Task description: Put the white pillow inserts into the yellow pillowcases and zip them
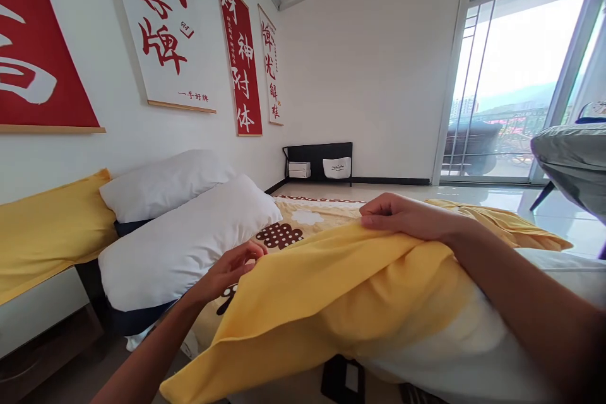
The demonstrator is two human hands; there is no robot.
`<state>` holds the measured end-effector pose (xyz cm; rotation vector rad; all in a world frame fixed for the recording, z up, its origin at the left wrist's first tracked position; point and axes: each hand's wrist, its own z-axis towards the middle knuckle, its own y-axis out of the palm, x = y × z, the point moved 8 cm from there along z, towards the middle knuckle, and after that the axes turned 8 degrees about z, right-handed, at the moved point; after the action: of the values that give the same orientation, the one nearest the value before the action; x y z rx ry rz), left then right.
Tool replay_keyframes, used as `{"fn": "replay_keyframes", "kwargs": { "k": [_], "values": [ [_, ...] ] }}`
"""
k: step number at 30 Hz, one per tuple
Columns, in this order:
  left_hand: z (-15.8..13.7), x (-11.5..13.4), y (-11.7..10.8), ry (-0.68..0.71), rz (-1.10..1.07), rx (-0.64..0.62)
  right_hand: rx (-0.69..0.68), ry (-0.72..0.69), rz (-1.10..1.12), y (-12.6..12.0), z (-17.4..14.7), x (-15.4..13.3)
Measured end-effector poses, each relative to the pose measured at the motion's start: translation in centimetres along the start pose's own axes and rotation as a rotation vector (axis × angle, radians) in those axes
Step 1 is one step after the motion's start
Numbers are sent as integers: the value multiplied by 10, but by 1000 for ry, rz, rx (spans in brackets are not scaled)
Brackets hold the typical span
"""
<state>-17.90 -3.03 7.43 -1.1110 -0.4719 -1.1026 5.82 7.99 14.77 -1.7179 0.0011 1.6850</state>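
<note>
A yellow pillowcase (293,303) stretches across the bed in front of me, one corner pointing toward the lower left. Part of a white pillow (426,353) shows at its right end, and the yellow cloth covers the rest of that end. At the left edge of the cloth, my left hand (239,265) pinches the fabric with curled fingers. My right hand (402,218) is closed over the far upper edge, bunching the cloth under its fingers. Beneath both lies a beige patterned bedsheet (310,218).
Two white pillows (189,246) rest at the left beside a yellow pillow (57,227) on a bedside cabinet (42,309). More folded yellow cloth (511,224) lies beyond my right arm. A grey chair (572,161) stands at the right; a low black rack (317,161) is by the far wall.
</note>
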Motion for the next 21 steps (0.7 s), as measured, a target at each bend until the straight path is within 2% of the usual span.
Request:
{"fn": "replay_keyframes", "kwargs": {
  "k": [2,4,7,11,15,17,21],
  "values": [
    [4,2,4,15,-53,22,89,-2,77,-9,-3,2],
    [10,1,9,-8,-88,29,96,33,83,-11,-4,10],
    [21,-8,16,-67,-153,35,-31,109,-58,1,-3,21],
    [39,-18,20,-118,-213,109,-175,171,-217,22,-5,24],
    [52,-8,42,-126,-305,9,-254,168,-232,34,-11,20],
    [54,2,51,-94,-334,-51,-221,138,-244,27,-15,21],
    [47,22,54,67,-190,-143,-15,115,-239,-8,-31,28]
  ]
}}
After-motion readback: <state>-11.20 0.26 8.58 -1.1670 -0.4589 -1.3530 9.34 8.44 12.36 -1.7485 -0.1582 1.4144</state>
